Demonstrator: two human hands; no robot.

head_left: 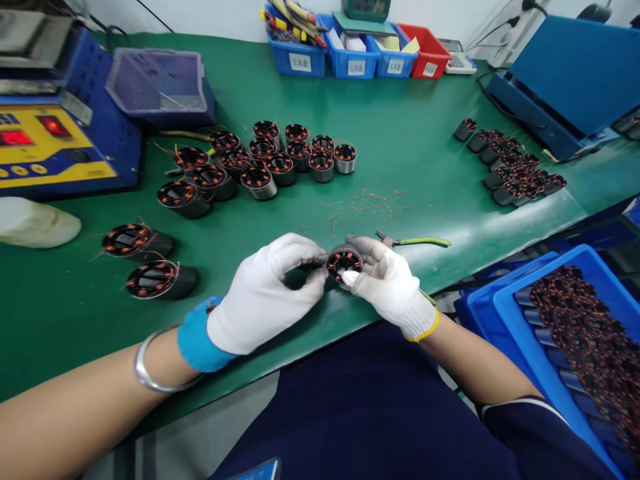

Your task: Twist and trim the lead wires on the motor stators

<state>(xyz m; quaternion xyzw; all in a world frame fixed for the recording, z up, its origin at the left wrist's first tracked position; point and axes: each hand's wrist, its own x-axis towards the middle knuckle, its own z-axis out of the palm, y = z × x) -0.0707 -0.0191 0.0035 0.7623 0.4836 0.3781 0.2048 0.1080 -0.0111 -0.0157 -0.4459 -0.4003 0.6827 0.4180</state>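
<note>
My right hand (387, 273), in a white glove with a yellow cuff, grips a motor stator (345, 264) with copper windings, its open end tilted up toward me. The thumb lies over the stator's rim. At the stator's left side, my left hand (273, 287), in a white glove with a blue cuff, pinches what looks like a thin copper wire end; the fingertips largely hide it. Just beyond my right hand lie green-handled cutters (423, 241), partly covered by that hand. Wire clippings (370, 202) are scattered on the green mat behind the stator.
Two stators (163, 279) stand at left, with a larger group (257, 180) behind. More stators (517, 163) sit at right. A blue crate (505, 313) full of them is below the table edge. A yellow-blue machine (60, 143), a plastic bin (155, 80) and tool boxes (300, 63) line the back.
</note>
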